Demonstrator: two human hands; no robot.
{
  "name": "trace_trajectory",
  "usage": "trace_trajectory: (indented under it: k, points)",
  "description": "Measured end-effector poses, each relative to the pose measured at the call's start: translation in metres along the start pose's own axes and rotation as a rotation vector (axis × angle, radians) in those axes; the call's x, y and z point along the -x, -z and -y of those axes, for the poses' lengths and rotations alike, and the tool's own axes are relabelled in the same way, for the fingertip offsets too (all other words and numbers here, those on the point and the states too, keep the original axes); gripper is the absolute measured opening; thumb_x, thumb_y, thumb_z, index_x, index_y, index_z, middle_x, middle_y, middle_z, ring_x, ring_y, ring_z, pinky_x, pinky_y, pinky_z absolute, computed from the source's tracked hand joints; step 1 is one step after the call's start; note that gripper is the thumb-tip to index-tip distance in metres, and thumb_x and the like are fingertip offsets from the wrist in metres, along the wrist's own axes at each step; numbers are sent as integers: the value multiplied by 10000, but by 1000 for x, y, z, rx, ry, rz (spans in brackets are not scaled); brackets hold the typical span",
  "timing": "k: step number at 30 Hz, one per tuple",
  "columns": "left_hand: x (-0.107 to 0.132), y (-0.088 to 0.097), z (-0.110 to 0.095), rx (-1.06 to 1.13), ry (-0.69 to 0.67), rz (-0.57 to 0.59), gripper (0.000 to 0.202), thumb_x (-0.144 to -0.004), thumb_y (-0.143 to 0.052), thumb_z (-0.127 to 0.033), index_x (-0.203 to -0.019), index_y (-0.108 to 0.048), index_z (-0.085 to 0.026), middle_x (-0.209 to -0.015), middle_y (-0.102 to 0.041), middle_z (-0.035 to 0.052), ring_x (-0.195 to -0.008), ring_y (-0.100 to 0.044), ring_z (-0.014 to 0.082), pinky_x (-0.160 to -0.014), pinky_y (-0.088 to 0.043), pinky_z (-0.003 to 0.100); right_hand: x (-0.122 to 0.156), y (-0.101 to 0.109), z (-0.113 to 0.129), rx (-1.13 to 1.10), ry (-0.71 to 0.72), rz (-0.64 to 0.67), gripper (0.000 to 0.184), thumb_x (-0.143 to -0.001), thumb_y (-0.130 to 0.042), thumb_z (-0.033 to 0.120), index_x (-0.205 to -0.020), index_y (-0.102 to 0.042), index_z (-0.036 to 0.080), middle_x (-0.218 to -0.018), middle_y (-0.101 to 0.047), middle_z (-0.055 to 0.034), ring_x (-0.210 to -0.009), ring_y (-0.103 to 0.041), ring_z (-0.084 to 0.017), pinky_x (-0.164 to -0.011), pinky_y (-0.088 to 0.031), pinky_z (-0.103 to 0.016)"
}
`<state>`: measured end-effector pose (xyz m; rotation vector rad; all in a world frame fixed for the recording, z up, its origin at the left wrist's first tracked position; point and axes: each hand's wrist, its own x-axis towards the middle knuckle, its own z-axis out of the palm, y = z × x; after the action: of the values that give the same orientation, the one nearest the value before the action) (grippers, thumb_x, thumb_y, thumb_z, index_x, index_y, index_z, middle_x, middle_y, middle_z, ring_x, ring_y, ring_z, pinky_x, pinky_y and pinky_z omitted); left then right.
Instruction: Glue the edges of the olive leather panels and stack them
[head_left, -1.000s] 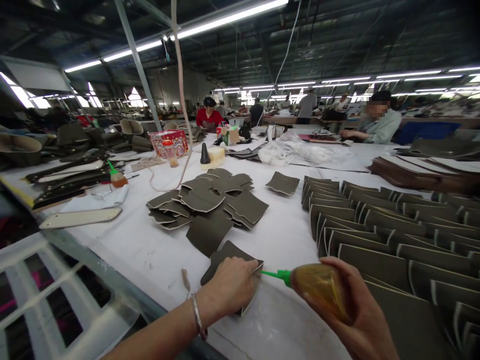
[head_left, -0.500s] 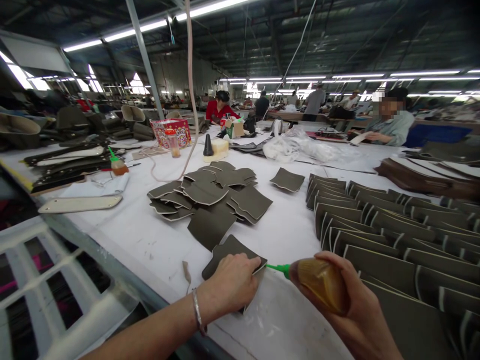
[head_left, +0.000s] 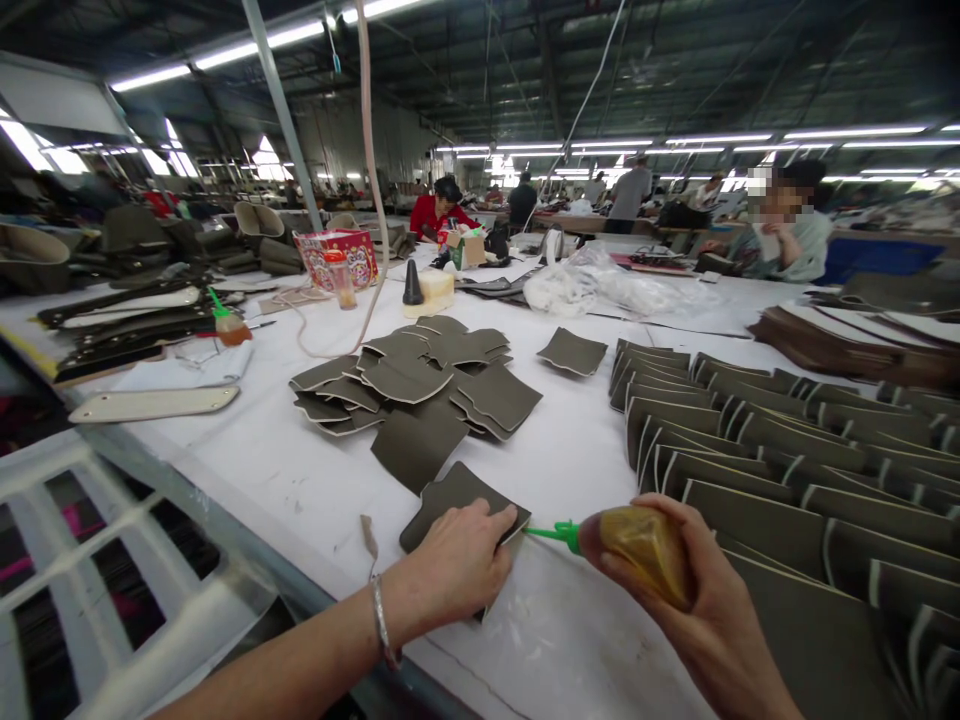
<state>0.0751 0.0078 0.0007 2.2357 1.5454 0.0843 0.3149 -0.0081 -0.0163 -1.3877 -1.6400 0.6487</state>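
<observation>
My left hand (head_left: 459, 562), with a silver bracelet at the wrist, grips a dark olive leather piece (head_left: 450, 495) near the table's front edge. Its fingers press on top by the right corner; the thumb is mostly hidden. In my right hand (head_left: 712, 600) is a squeeze bottle (head_left: 646, 552) of amber liquid, likely glue, tilted on its side. The thin green nozzle (head_left: 551, 533) points left, its tip at the piece's pale right edge. Just beyond lies a loose pile of similar leather pieces (head_left: 409, 378), and one single piece (head_left: 572, 352) sits apart to its right.
Rows of overlapping leather pieces (head_left: 780, 515) cover the table's right side. A second glue bottle (head_left: 231, 328), a beige strap (head_left: 154, 403) and a red patterned box (head_left: 337, 256) stand left. A hose (head_left: 375, 150) hangs down. A white plastic crate (head_left: 127, 580) is at lower left. Co-workers sit beyond.
The view has shifted slightly. Both hands keep their holds, with the nozzle still at the piece's edge. The co-worker at the right has raised a hand towards the head.
</observation>
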Motion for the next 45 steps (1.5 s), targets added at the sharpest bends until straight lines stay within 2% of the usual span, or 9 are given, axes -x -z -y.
trace_trajectory:
  k: [4, 9, 14, 19, 24, 29, 34, 38, 45]
  points:
    - [2, -1, 1, 0, 5, 4, 401, -877, -372, -224, -1221, -577, -248, -945, -615, 76, -842, -644, 266, -768, -489, 379, 4, 0, 0, -95, -72, 137, 510, -824, -723, 521, -1206, -477, 288, -983, -632, 14, -815, -641, -204, -715, -510, -259]
    - [3, -2, 4, 21, -12, 2, 441, -888, -365, -230, -1288, -548, -266, -964, -615, 72, -849, -642, 261, -766, -487, 371, 2, 2, -1, -71, -87, 50, 529, -811, -731, 537, -1205, -484, 286, -995, -625, 6, -834, -631, -208, -729, -498, -256]
    - [2, -5, 6, 11, -30, -10, 430, -887, -370, -232, -1280, -545, -251, -966, -608, 68, -842, -637, 250, -757, -485, 357, 6, 1, 2, -145, -94, 204, 518, -824, -727, 517, -1211, -470, 288, -977, -627, 11, -818, -639, -204, -718, -502, -247]
    - [3, -3, 7, 28, -22, 11, 415, -901, -364, -244, -1273, -549, -247, -964, -607, 67, -859, -637, 244, -769, -481, 345, 7, 2, -3, -94, -84, 99, 526, -814, -730, 520, -1208, -485, 272, -972, -631, -3, -800, -639, -214, -699, -508, -257]
    - [3, -1, 8, 53, -41, 16, 459, -895, -364, -235, -1325, -521, -252, -982, -611, 70, -888, -641, 254, -789, -481, 355, 17, 0, -6, -169, -99, 236, 519, -830, -723, 492, -1226, -471, 271, -1017, -625, -14, -860, -640, -226, -759, -511, -268]
    - [4, -2, 10, 45, -35, 16, 475, -896, -367, -241, -1352, -502, -235, -1015, -609, 76, -900, -639, 249, -792, -479, 344, 22, -4, -3, -162, -107, 117, 522, -809, -730, 514, -1196, -498, 252, -1007, -624, -30, -849, -638, -229, -736, -511, -264]
    - [5, -4, 10, 42, -43, 5, 465, -891, -369, -245, -1335, -507, -227, -1007, -607, 77, -893, -641, 263, -789, -487, 363, 26, -5, -5, -209, -148, 260, 544, -822, -714, 524, -1234, -467, 270, -1037, -617, -28, -887, -632, -237, -773, -506, -277]
    - [4, -6, 10, 35, -48, -11, 456, -905, -358, -254, -1336, -503, -221, -1001, -606, 75, -882, -643, 260, -783, -491, 365, 29, -5, -7, -174, -147, 172, 544, -810, -726, 524, -1225, -483, 270, -1038, -615, -22, -874, -630, -228, -761, -499, -263]
    - [4, -6, 9, 26, -51, -6, 475, -905, -364, -252, -1360, -494, -216, -1018, -608, 81, -902, -644, 266, -798, -495, 373, 22, -1, -7, -166, -99, 198, 520, -788, -748, 490, -1197, -515, 269, -1023, -631, -19, -857, -643, -237, -732, -518, -267]
